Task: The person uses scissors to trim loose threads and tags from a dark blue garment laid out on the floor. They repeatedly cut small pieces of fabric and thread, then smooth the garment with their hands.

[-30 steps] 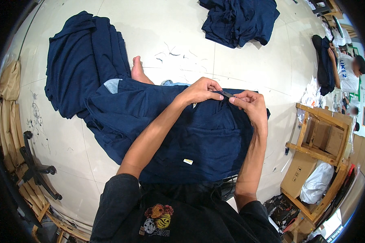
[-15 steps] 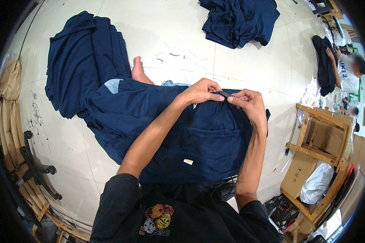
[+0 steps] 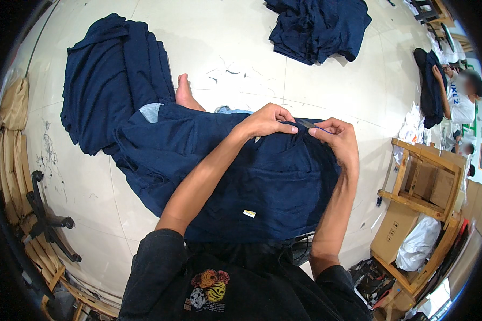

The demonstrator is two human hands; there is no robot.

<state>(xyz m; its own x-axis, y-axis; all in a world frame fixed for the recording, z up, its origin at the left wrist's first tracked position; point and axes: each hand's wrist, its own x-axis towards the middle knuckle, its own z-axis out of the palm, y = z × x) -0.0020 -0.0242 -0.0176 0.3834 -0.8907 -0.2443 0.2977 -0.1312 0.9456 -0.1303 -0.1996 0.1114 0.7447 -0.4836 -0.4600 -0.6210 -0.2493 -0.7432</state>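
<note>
A navy garment [image 3: 214, 182] is spread across my lap. My left hand [image 3: 265, 122] is closed, pinching the garment's far edge between thumb and fingers. Just to its right, my right hand [image 3: 338, 140] grips small thread snips [image 3: 307, 123], with a grey blade and a bit of blue handle showing. The blade points left and lies at the fabric edge between both hands; whether it touches a thread is too small to tell. A small white and yellow label [image 3: 249, 213] sits on the cloth, and a light blue patch [image 3: 149, 113] shows at its left part.
Navy garments are piled at the left [image 3: 112, 80] and far right [image 3: 321, 29]. Thread scraps [image 3: 230, 71] litter the tiled floor. A wooden stool [image 3: 426, 176] and a cardboard box [image 3: 393, 227] stand at right, a chair base [image 3: 45, 222] at left. A co-worker [image 3: 460, 99] handles dark cloth.
My right hand has shifted slightly right and opened a small gap from the left hand, turning the snips so their blue handle shows. My left hand keeps its pinch on the garment.
</note>
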